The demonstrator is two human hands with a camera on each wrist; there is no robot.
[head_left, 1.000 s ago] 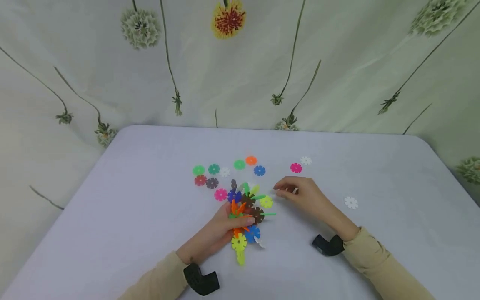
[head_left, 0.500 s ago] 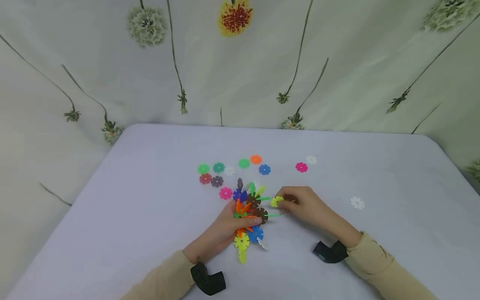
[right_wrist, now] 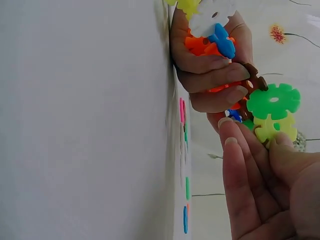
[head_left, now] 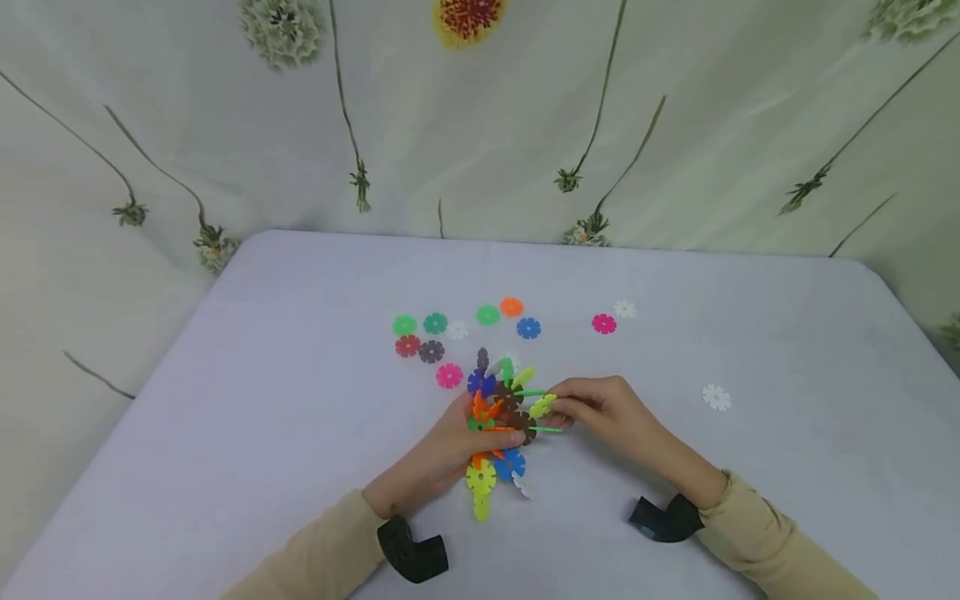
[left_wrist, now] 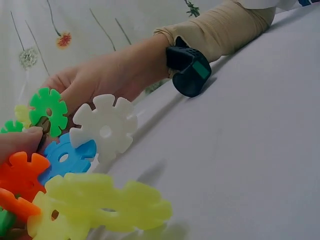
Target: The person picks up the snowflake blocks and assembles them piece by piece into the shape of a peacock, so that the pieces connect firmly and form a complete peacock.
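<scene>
My left hand (head_left: 453,442) grips a cluster of interlocking plastic snowflake discs, its thumb lying across the front. Brown discs (head_left: 507,398), a blue disc (head_left: 510,465), orange pieces and a yellow disc (head_left: 481,477) are joined in it, and a white disc (left_wrist: 106,129) sticks out toward the left wrist camera. My right hand (head_left: 611,412) pinches a yellow snowflake disc (head_left: 543,406) between thumb and fingers at the cluster's right side. In the right wrist view this yellow disc (right_wrist: 276,126) overlaps the edge of a green disc (right_wrist: 273,100) on the cluster.
Loose snowflake discs lie beyond the hands: a pink disc (head_left: 449,376), a red disc (head_left: 407,346), an orange disc (head_left: 512,307) and several others. A magenta disc (head_left: 603,324) and a white disc (head_left: 716,397) lie to the right on the white table (head_left: 300,333).
My right hand has picked up the yellow disc from the table and brought it left against the cluster. The left hand keeps its grip on the cluster. The head view has shifted slightly.
</scene>
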